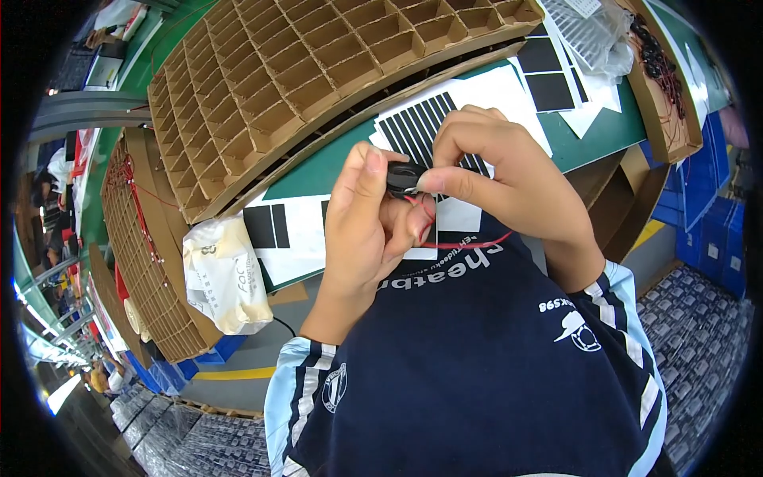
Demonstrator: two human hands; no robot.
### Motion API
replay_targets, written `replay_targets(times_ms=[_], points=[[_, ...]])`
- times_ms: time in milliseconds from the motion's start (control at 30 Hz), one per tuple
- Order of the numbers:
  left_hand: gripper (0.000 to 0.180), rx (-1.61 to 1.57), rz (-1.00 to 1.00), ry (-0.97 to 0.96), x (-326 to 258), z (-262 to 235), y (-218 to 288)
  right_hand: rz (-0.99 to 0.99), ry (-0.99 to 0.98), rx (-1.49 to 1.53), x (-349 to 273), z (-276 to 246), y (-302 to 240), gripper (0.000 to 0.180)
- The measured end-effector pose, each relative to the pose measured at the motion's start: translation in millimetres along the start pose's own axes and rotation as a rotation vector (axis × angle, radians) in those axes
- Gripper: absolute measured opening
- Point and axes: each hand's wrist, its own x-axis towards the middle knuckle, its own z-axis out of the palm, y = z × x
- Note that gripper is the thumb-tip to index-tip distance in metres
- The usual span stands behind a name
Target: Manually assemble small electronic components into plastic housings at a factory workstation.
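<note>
Held up in front of my chest is a small black round part (403, 180) with thin red wires (469, 244) trailing from it to the right. My left hand (359, 211) is closed around its left side, thumb and fingers gripping its edge. From the other side, the thumb of my right hand (505, 171) presses at the part's right edge, its fingers curled in. Some of the part is covered by my fingers. Just beyond my hands, a sheet of black strips (417, 121) lies on white paper on the green table (302, 176).
A large cardboard tray with dividers (290, 83) spans the far side. At right stands a cardboard box (682, 141) of black wired parts, beside a clear plastic bag (592, 40). A white bag (226, 278) sits at the left table edge, near another divided tray (147, 258).
</note>
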Motion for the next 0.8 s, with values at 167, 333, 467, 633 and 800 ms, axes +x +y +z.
replay_targets(times_ms=[167,333,467,633,800], points=[[0.031,0.001,-0.045,-0.038,3,2,1,-0.012,-0.071,0.146,0,2,7,0.026],[0.024,0.345,0.078,0.107,3,6,-2,-0.065,0.004,0.003,-3,5,7,0.026],[0.02,0.256,0.099,0.111,0,5,-3,-0.065,0.057,-0.044,-2,7,5,0.025],[0.023,0.201,0.14,-0.011,0,2,-4,-0.018,0.018,0.125,-3,5,5,0.025],[0.026,0.277,0.097,0.042,-3,8,3,-0.01,-0.027,0.052,-1,0,4,0.023]])
